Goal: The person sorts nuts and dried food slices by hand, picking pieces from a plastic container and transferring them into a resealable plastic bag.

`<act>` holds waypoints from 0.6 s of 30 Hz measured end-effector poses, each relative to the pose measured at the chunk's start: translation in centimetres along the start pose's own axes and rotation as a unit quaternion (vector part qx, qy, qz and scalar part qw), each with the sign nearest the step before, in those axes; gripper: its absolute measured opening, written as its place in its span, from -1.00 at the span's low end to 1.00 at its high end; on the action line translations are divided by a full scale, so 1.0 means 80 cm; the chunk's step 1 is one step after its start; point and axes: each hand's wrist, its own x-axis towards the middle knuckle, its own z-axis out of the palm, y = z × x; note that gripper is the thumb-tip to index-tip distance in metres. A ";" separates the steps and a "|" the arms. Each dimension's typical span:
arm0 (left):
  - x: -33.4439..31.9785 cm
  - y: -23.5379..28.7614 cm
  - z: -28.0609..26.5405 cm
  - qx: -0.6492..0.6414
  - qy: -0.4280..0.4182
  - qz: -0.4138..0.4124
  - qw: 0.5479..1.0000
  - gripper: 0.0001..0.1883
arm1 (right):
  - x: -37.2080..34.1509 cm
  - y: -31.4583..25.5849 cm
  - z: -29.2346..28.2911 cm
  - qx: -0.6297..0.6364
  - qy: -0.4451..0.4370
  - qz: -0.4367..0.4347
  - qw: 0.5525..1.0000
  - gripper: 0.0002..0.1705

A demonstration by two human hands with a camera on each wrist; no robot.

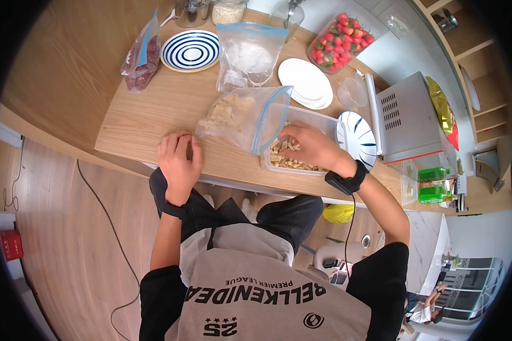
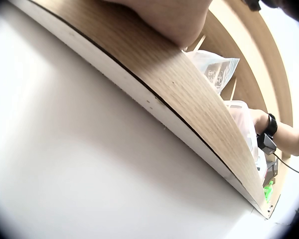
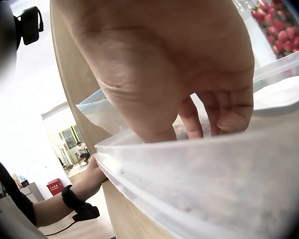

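Clear plastic tub [image 1: 325,121] beneath right hand [image 1: 314,149], fingers lowered to beige pieces [image 1: 284,159], pinch unclear; zip bag [image 1: 230,113] just left; left hand [image 1: 179,163] farther, relaxed.

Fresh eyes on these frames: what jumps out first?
Probably the bright red strawberries heaped in a clear plastic box at the far right of the light wooden table. Next, the person's bare right hand, reaching into a clear rectangular plastic bin of small beige pieces near the front edge. Then the round blue-and-white ringed plate at the far left.
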 end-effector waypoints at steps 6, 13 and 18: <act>0.000 -0.001 0.001 -0.001 0.007 0.005 1.000 -0.94 | 0.015 -0.008 0.025 -0.016 -0.050 -0.014 0.999 -0.55; 0.001 0.001 -0.001 -0.003 0.006 0.003 1.000 -0.93 | 0.013 -0.003 0.030 0.030 -0.025 0.021 0.999 -0.70; 0.001 0.002 -0.001 -0.005 0.005 0.002 1.000 -0.95 | 0.005 0.005 0.027 0.078 0.015 0.025 0.996 -0.82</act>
